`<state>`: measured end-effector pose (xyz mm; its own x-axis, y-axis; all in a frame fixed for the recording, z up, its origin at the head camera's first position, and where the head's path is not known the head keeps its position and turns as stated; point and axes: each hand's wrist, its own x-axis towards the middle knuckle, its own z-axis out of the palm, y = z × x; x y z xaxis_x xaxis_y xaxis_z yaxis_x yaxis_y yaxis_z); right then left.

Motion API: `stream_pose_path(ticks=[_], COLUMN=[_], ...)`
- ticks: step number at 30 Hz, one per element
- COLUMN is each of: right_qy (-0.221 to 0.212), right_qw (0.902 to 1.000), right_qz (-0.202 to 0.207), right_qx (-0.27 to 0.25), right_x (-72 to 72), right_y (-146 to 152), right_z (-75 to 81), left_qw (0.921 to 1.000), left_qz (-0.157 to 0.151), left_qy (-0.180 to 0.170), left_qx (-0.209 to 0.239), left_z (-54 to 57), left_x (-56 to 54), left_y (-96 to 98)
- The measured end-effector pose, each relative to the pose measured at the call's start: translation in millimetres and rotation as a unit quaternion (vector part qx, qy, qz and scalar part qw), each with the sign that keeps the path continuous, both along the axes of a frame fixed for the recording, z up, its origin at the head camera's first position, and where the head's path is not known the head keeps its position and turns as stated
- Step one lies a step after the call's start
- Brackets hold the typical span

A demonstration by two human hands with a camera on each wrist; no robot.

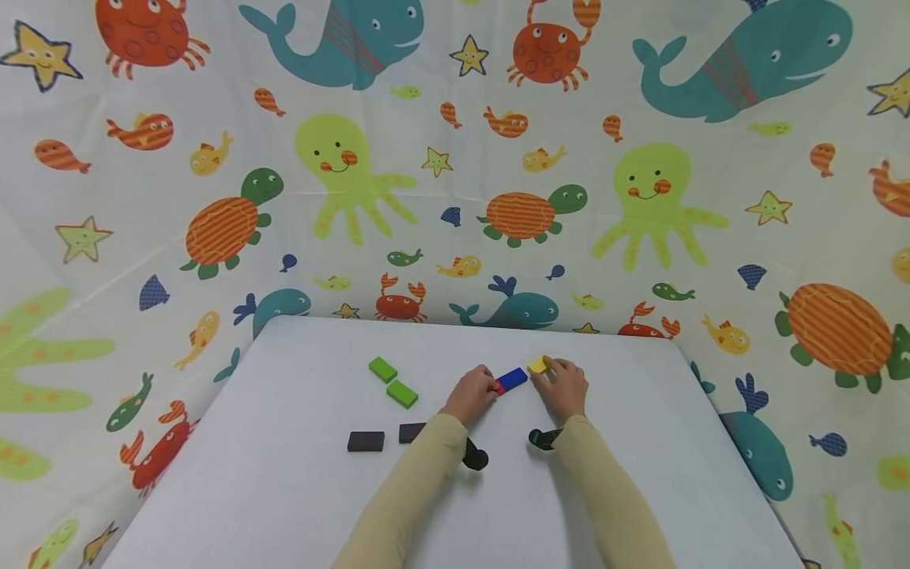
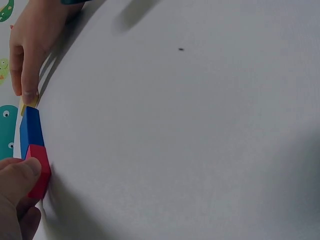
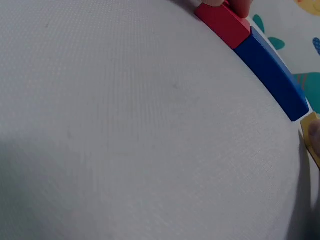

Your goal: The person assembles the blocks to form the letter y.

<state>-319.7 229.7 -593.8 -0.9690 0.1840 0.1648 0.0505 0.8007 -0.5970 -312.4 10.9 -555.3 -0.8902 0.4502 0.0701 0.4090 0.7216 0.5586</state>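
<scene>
Between the two hands lies a blue block (image 1: 513, 381), its left end against a red block (image 3: 222, 22). My left hand (image 1: 472, 397) pinches the red block, thumb on its near side in the left wrist view. On the other side, my right hand (image 1: 564, 389) holds a yellow block (image 1: 538, 366) with thumb and fingers. A narrow gap parts the yellow block from the blue one in the right wrist view. The fingers largely cover the yellow block there.
Two green blocks (image 1: 402, 393) lie to the left on the white table (image 1: 284, 506). Nearer are two dark blocks (image 1: 366, 442), one partly behind the left sleeve (image 1: 412, 498). A cloth with printed sea animals (image 1: 455, 261) hangs behind the table.
</scene>
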Motion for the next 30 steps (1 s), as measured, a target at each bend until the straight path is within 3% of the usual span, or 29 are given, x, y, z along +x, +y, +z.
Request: stream_pose_path(ticks=[9, 18, 30], right_qy=[0.006, -0.003, -0.001], right_qw=[1.0000, 1.0000, 0.9998], right_qz=[-0.005, 0.006, 0.022], right_qx=[-0.003, 0.004, 0.001], right_x=[-2.3, -5.6, -8.0], right_y=[-0.1, 1.5, 4.3], right_z=[3.1, 3.9, 2.3], left_qw=[0.9999, 0.9996, 0.9996], left_qz=[0.010, 0.027, 0.028], left_qy=[0.004, -0.005, -0.011], left_qx=[0.006, 0.002, 0.003], left_z=[-4.2, 0.4, -2.3], left_x=[-5.6, -5.3, -8.2], left_y=[3.2, 6.8, 9.4])
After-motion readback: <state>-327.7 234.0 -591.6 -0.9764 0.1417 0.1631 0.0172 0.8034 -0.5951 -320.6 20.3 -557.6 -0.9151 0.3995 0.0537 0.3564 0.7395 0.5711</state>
